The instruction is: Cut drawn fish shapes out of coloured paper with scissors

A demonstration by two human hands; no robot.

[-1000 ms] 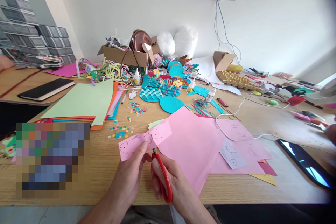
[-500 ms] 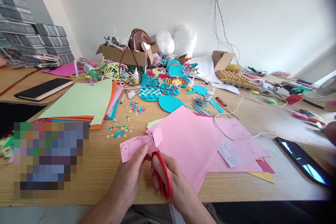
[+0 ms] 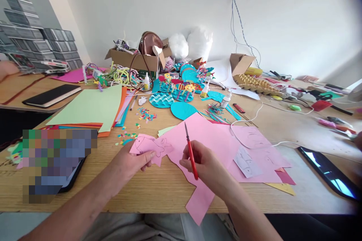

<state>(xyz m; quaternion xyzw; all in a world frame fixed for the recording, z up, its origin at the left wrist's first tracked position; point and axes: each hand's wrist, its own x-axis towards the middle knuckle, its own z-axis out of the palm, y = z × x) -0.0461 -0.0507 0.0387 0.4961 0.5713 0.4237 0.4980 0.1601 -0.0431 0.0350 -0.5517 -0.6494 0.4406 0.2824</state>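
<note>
My left hand (image 3: pixel 137 160) pinches a small piece of pink paper (image 3: pixel 147 144) with a fish drawn on it in dark line. In my right hand (image 3: pixel 202 162) is a pair of red-handled scissors (image 3: pixel 191 154), blades together and tips pointing up and away from me. The scissors are apart from the paper piece. Beneath both hands lies a large pink sheet (image 3: pixel 203 141), cut unevenly, with a strip of it reaching over the table's front edge. A paler paper with fish drawings (image 3: pixel 247 162) rests on pink paper to the right.
Green and orange sheets (image 3: pixel 85 105) are stacked at left, near a blurred-out device (image 3: pixel 59 165). Confetti (image 3: pixel 127 137), teal paper discs (image 3: pixel 184 110) and glue bottles (image 3: pixel 226 99) lie farther back. A phone (image 3: pixel 325 171) and white cable (image 3: pixel 251 116) are at right.
My hands have moved apart. The scissors have left the paper and swung upright to the right. The fish piece has turned in my left hand, its tail end now pointing right.
</note>
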